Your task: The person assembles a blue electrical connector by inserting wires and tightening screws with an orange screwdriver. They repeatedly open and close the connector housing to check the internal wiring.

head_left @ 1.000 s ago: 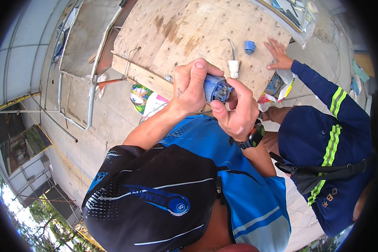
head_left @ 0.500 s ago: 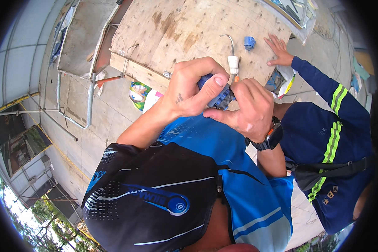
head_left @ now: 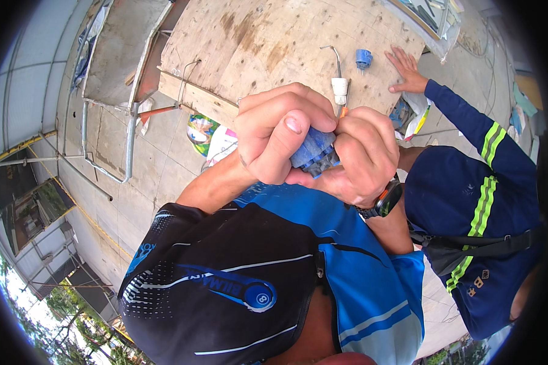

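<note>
Both my hands meet in front of my chest around a blue ridged plastic plug part (head_left: 315,152), likely from an industrial electrical plug. My left hand (head_left: 280,131) is closed on its left and upper side, thumb bent over it. From the right, my right hand (head_left: 366,155) grips it with curled fingers; a dark watch is on that wrist. Fingers hide much of the part. Just beyond lies a white cylindrical fitting (head_left: 340,91) with a grey cable (head_left: 336,59) coming out of it, on a plywood board. To its right sits a second blue cylindrical part (head_left: 363,58).
At my right, a co-worker in a dark blue top (head_left: 468,182) rests a hand (head_left: 408,70) on the plywood tabletop (head_left: 274,36). Metal tube framing (head_left: 129,146) stands at the left. Colourful bags (head_left: 202,135) lie beyond my left forearm.
My hands have turned the blue part, so more of its ridged side faces me. The left fingers have shifted over it. The co-worker's hand stays on the board.
</note>
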### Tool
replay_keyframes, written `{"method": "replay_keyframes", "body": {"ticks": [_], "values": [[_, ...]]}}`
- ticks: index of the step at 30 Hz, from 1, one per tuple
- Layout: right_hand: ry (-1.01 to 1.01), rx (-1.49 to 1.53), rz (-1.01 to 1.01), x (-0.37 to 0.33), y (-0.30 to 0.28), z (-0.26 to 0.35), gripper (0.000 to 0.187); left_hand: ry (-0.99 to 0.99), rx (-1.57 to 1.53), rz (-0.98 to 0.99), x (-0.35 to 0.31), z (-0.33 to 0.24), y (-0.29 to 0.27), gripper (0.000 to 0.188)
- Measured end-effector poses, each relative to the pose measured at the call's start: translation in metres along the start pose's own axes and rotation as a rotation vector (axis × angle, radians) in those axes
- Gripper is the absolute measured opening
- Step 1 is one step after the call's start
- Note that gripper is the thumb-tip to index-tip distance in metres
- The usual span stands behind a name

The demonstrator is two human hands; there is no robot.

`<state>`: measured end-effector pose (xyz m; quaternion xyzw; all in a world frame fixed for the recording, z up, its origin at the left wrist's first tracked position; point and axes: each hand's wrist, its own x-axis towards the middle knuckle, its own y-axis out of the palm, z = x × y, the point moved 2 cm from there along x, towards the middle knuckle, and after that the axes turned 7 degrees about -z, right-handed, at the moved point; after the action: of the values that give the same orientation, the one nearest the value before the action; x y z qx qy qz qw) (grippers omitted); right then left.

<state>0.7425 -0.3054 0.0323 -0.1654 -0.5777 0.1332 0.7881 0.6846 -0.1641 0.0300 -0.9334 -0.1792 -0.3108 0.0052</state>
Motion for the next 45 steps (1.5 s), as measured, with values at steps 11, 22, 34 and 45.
{"method": "replay_keyframes", "body": {"ticks": [11, 22, 34, 45], "values": [[0.123, -0.028, 0.003, 0.003, 0.005, 0.002, 0.057, 0.117, 0.138, 0.071, 0.018, 0.003, -0.007, 0.031], [0.299, 0.031, 0.131, 0.005, 0.011, 0.002, 0.066, -0.341, -0.084, -0.135, 0.002, 0.018, 0.001, 0.045], [0.346, -0.108, 0.19, 0.013, 0.013, 0.007, 0.065, -0.793, -0.205, -0.274, -0.007, 0.031, 0.005, 0.044], [0.234, 0.001, 0.2, 0.006, 0.008, 0.002, 0.059, -0.421, -0.081, -0.213, 0.001, 0.014, 0.001, 0.042]]}}
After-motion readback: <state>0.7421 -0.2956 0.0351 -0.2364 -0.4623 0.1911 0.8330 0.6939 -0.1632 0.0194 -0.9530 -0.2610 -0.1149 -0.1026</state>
